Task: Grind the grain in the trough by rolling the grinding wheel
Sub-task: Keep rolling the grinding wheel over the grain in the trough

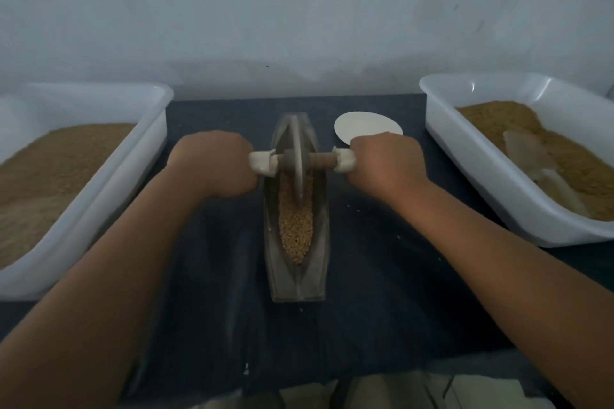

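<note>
Both fists, left hand (212, 163), right hand (387, 161), clenching grinding wheel (299, 166) handles, mid-trough (319, 242), grain (295, 229) nearside

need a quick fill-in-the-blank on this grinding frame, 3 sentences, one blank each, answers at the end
1. The left hand and right hand each grip one ____-wrapped end of the axle.
2. The grinding wheel stands toward the ____ end of the trough, with grain on its near side.
3. A white disc lies on the dark cloth between the trough and the ____ tub.

Answers: white; far; right
</note>
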A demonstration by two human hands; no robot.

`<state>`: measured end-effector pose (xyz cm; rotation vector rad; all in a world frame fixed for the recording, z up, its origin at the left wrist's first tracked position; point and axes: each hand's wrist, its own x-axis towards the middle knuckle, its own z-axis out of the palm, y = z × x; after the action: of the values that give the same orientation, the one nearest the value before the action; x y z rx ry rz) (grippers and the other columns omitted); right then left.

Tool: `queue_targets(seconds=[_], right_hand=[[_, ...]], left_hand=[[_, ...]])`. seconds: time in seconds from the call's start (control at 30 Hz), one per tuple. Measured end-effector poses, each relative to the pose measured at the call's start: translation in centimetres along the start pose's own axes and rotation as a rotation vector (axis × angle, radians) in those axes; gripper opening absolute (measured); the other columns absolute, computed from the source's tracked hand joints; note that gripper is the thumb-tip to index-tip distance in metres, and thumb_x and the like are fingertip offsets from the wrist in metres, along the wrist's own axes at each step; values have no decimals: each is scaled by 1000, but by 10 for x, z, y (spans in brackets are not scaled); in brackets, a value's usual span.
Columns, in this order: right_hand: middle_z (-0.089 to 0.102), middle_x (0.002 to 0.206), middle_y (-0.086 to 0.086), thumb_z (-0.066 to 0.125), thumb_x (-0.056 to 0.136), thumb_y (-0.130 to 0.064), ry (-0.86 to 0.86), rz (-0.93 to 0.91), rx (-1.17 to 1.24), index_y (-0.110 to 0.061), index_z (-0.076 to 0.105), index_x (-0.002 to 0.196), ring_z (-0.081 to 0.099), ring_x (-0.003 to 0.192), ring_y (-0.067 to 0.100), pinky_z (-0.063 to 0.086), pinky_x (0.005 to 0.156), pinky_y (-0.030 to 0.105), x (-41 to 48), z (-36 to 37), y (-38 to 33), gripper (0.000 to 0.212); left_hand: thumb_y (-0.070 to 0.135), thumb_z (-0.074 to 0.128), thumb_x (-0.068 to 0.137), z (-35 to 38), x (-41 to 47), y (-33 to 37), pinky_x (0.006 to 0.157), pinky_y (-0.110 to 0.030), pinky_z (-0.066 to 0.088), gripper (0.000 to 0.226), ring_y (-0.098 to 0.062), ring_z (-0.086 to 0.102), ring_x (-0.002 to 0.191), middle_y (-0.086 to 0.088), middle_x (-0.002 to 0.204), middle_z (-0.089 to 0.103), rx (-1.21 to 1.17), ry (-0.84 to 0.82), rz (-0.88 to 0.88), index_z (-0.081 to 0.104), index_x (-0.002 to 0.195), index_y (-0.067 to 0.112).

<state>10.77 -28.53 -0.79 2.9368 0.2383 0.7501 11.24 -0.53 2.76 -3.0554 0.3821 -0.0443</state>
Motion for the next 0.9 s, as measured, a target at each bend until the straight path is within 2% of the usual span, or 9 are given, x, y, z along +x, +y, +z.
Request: queue_targets(seconds=[0.07, 0.17, 0.27, 0.37, 0.5, 0.6, 0.73, 0.83, 0.9], right_hand=[[40, 49, -8, 62, 90, -51, -10, -47, -30, -25, 40, 60, 35, 42, 14, 20, 47, 23, -26, -7, 3, 45], [39, 48, -8, 65, 85, -50, 31, -122, -25, -28, 40, 61, 34, 38, 20, 18, 45, 21, -58, -22, 7, 41], [38, 47, -8, 67, 82, -50, 26, -101, -13, -27, 38, 59, 36, 37, 20, 15, 48, 20, -52, -21, 6, 43], [40, 50, -6, 67, 84, -45, 22, -44, -30, -23, 41, 58, 38, 43, 18, 24, 47, 22, -12, -8, 0, 43], [42, 51, -4, 61, 89, -52, 58, 6, 25, -20, 45, 57, 43, 46, 19, 41, 48, 27, 16, -1, -1, 48], [45, 54, -6, 53, 96, -59, 23, 23, 57, -22, 49, 64, 50, 50, 24, 30, 47, 25, -12, 2, 0, 49], [45, 54, -8, 71, 84, -49, 3, -42, -23, -27, 50, 69, 47, 46, 21, 31, 43, 25, -58, -11, 1, 34], [25, 53, -12, 82, 70, -43, -19, -92, 8, -28, 49, 66, 32, 41, 15, 16, 43, 21, -72, -27, 2, 37], [29, 53, -12, 81, 71, -45, -49, -103, 9, -29, 49, 65, 37, 41, 15, 19, 42, 21, -68, -29, 3, 37]], left_hand=[[57, 53, 67, 3, -19, -4, 65, -32, 50, 28, -14, 58, 67, 13, 71, 58, -14, -59, 58, 62, 76, 32], [61, 51, 62, 13, -44, -12, 56, -27, 43, 30, -1, 53, 61, 15, 67, 58, -14, -67, 111, 59, 72, 35], [63, 50, 63, 20, -37, -13, 58, -28, 46, 29, -3, 54, 62, 16, 66, 58, -14, -28, 79, 59, 70, 36], [57, 53, 70, 16, -6, -7, 65, -33, 51, 25, -17, 62, 68, 13, 71, 60, 8, 80, -6, 61, 69, 33], [54, 57, 71, 8, 12, -1, 63, -33, 46, 24, -19, 57, 65, 10, 72, 59, 34, 127, -44, 60, 71, 30], [53, 52, 75, 5, -4, 5, 63, -32, 48, 23, -20, 60, 68, 10, 70, 57, 104, 142, -12, 56, 71, 31], [57, 53, 80, 7, -41, 4, 59, -30, 44, 23, -14, 60, 68, 12, 71, 57, 152, 132, 37, 53, 73, 35], [60, 53, 79, 10, -59, 2, 55, -29, 36, 25, -9, 53, 62, 14, 68, 55, 142, 114, 44, 49, 72, 37], [61, 52, 78, 13, -58, 0, 53, -28, 34, 24, -7, 52, 61, 14, 67, 55, 115, 97, 18, 51, 73, 38]])
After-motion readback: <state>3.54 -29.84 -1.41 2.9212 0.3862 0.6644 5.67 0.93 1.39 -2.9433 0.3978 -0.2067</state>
